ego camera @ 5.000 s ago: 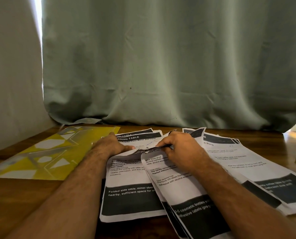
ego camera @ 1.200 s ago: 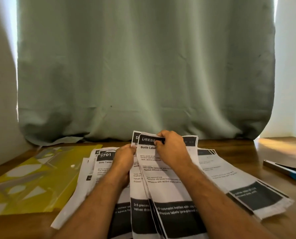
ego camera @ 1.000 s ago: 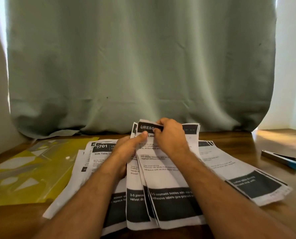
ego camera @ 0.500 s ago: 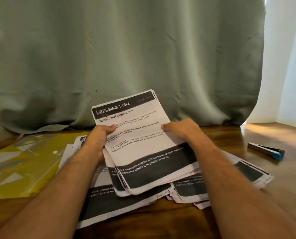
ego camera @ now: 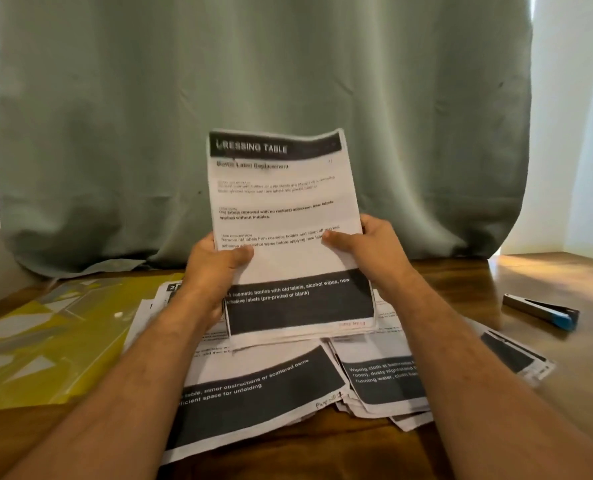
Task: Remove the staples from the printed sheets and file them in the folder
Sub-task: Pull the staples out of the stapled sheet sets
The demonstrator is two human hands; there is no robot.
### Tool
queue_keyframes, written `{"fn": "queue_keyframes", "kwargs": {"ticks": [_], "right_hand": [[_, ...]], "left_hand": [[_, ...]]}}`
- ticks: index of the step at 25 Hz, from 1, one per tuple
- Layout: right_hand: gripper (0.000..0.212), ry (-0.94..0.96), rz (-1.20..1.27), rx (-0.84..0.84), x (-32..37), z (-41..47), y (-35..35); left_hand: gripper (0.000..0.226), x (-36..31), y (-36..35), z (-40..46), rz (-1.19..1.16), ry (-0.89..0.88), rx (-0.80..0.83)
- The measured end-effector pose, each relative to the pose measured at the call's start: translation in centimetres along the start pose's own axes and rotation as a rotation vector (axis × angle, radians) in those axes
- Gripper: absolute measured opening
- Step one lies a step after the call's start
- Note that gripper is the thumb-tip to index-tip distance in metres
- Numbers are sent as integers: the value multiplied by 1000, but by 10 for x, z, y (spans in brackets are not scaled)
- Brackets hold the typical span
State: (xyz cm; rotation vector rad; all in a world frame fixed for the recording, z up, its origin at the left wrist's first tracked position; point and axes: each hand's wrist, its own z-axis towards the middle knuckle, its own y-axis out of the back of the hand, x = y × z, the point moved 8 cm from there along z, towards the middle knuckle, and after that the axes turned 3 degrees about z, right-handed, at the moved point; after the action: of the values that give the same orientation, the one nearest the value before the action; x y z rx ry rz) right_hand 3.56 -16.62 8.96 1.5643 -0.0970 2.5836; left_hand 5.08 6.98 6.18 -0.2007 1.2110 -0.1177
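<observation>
Your hands grip a matt paper stack (ego camera: 284,216); below it polished wood table (ego camera: 547,271), left a glossy yellow plastic folder (ego camera: 46,341), behind matt green cloth curtain (ego camera: 253,64).

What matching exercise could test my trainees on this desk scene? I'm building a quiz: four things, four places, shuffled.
Things:
1. folder
2. stapler
3. held sheets
4. loose sheets

Places:
A. upright, gripped by both hands (left hand, right hand)
B. flat on the table, left side
C. spread on the table under the arms
D. on the table, far right

Pairs: 1-B, 2-D, 3-A, 4-C
</observation>
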Motion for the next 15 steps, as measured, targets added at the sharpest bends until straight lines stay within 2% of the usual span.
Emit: {"fn": "queue_keyframes", "kwargs": {"ticks": [3, 5, 9, 15], "right_hand": [[18, 148, -17, -79, 22, -4, -6], [18, 142, -36, -86, 19, -4, -9], [31, 90, -41, -152, 8, -4, 1], [18, 136, -45, -145, 15, -7, -6]], "left_hand": [[23, -22, 1, -5, -56, -155, -46], [20, -22, 0, -6, -10, -156, -4], [33, -18, 5, -6, 95, -161, 2], [25, -11, 4, 2, 150, -173, -47]]}}
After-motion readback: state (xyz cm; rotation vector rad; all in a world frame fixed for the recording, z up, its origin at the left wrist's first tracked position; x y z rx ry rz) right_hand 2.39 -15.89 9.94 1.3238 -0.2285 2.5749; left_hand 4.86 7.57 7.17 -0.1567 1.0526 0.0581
